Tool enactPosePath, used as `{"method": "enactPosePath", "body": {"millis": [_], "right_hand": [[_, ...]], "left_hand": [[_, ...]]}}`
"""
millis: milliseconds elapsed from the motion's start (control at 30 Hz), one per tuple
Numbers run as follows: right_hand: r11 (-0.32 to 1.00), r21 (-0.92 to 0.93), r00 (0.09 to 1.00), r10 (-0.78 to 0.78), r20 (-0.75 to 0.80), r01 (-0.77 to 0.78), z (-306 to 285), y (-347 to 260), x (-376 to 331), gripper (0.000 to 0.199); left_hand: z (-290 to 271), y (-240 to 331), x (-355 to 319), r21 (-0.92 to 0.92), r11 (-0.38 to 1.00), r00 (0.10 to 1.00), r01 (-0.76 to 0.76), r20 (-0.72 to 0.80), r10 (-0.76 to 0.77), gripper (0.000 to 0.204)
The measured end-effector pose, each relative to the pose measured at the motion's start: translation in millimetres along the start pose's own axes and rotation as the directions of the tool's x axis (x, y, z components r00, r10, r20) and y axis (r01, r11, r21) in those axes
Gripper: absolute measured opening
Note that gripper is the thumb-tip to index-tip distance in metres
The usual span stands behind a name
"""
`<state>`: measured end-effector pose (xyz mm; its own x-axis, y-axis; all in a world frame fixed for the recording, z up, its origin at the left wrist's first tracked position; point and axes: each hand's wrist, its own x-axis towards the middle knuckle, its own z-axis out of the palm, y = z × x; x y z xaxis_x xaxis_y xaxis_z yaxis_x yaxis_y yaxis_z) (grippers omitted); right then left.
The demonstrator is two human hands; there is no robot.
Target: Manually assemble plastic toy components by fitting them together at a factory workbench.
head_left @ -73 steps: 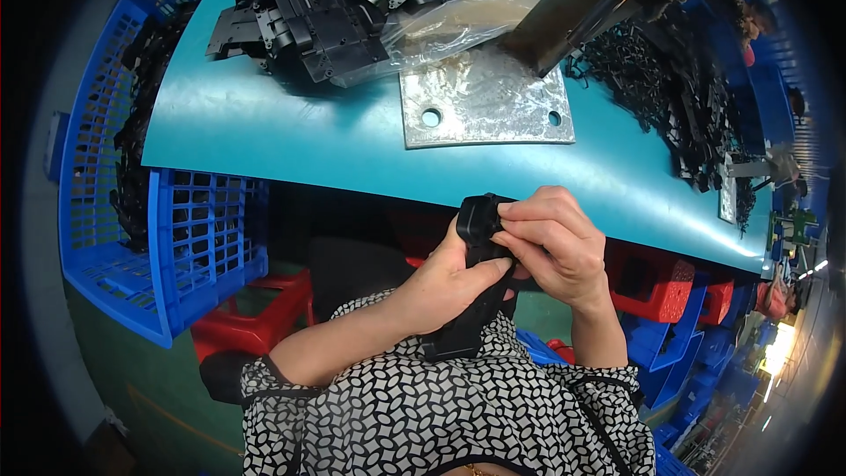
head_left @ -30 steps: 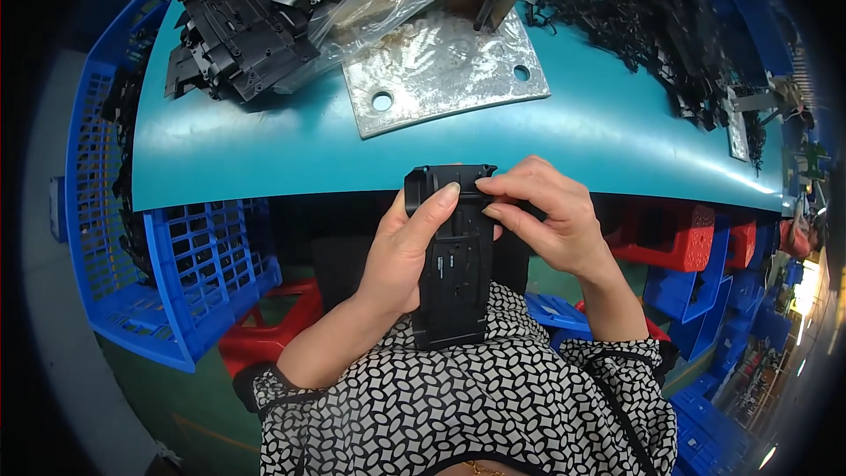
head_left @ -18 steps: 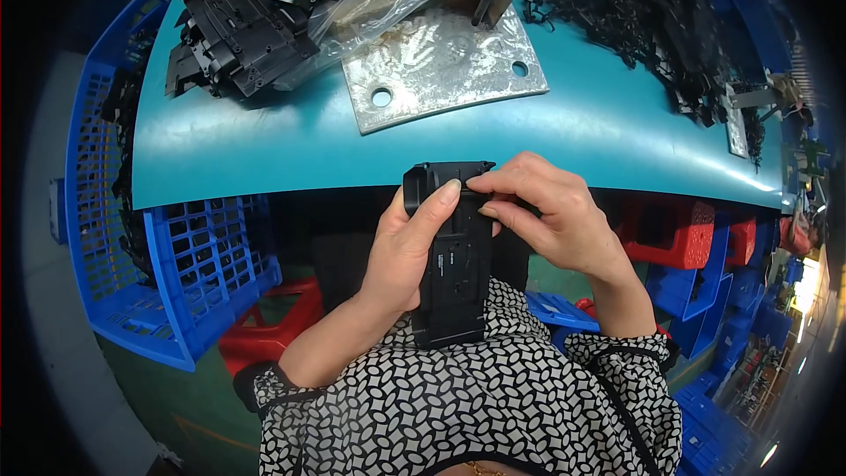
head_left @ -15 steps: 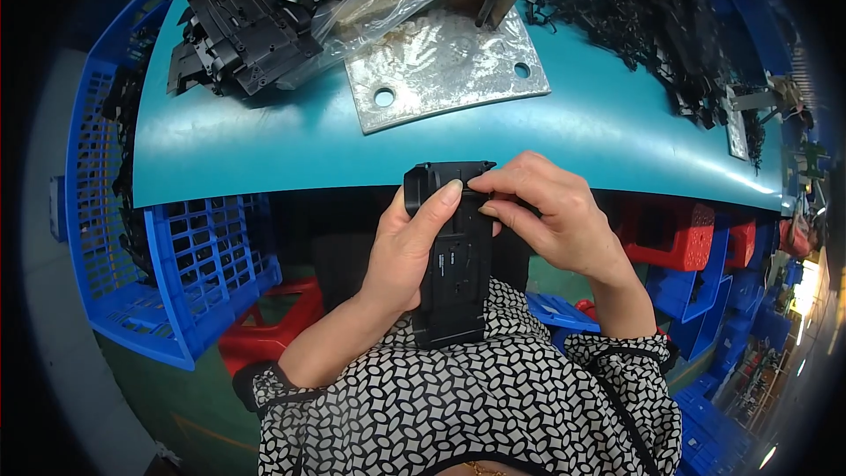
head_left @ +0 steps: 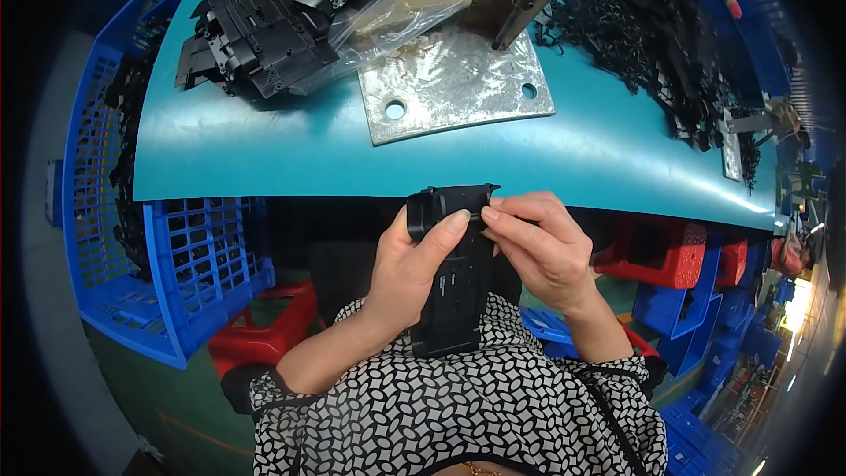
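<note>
I hold a long black plastic part (head_left: 456,282) upright in front of my chest, just below the near edge of the teal table (head_left: 264,145). My left hand (head_left: 407,269) wraps its left side, thumb tip pressed near the top. My right hand (head_left: 539,247) pinches the top right edge with its fingertips. The part's lower end rests against my patterned blouse.
A heap of black plastic parts (head_left: 264,18) partly in a clear bag lies at the table's far left. A metal base plate (head_left: 454,79) with holes carries an upright post. More black pieces (head_left: 652,44) spread at the right. A blue crate (head_left: 150,256) stands left; red and blue bins (head_left: 656,251) stand right.
Since 2.4 s ago the part has been turned from end-on to upright with its face toward me. Over the last second both hands have stayed almost still, with only small finger shifts at the top.
</note>
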<state>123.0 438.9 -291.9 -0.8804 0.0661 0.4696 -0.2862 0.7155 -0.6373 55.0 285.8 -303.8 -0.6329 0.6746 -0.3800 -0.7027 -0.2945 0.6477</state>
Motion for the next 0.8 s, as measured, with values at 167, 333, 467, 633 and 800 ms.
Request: {"method": "enactPosePath", "body": {"millis": [167, 333, 467, 633, 800], "right_hand": [[0.991, 0.098, 0.995, 0.09, -0.031, -0.086, 0, -3, -1, 0.033], [0.969, 0.203, 0.99, 0.136, 0.024, -0.138, -4, -2, -2, 0.03], [0.995, 0.098, 0.998, 0.017, 0.06, -0.022, -11, 0, 6, 0.028], [0.999, 0.03, 0.994, -0.047, 0.096, 0.044, -15, -2, 9, 0.029], [0.996, 0.061, 0.994, 0.065, 0.086, -0.071, -14, -12, 9, 0.031]], "left_hand": [[1, 1, -3, 0.008, 1.0, 1.0, -0.01, 0.006, 0.009, 0.023], [1, 1, -5, 0.029, 0.999, 1.0, -0.013, 0.014, 0.013, 0.026], [-2, -3, -7, 0.085, 0.995, 0.999, -0.049, 0.007, 0.049, 0.029], [-2, -2, -6, 0.173, 0.978, 0.993, -0.117, 0.017, 0.116, 0.03], [3, 1, -9, 0.144, 0.982, 0.993, -0.119, 0.042, 0.114, 0.029]]}}
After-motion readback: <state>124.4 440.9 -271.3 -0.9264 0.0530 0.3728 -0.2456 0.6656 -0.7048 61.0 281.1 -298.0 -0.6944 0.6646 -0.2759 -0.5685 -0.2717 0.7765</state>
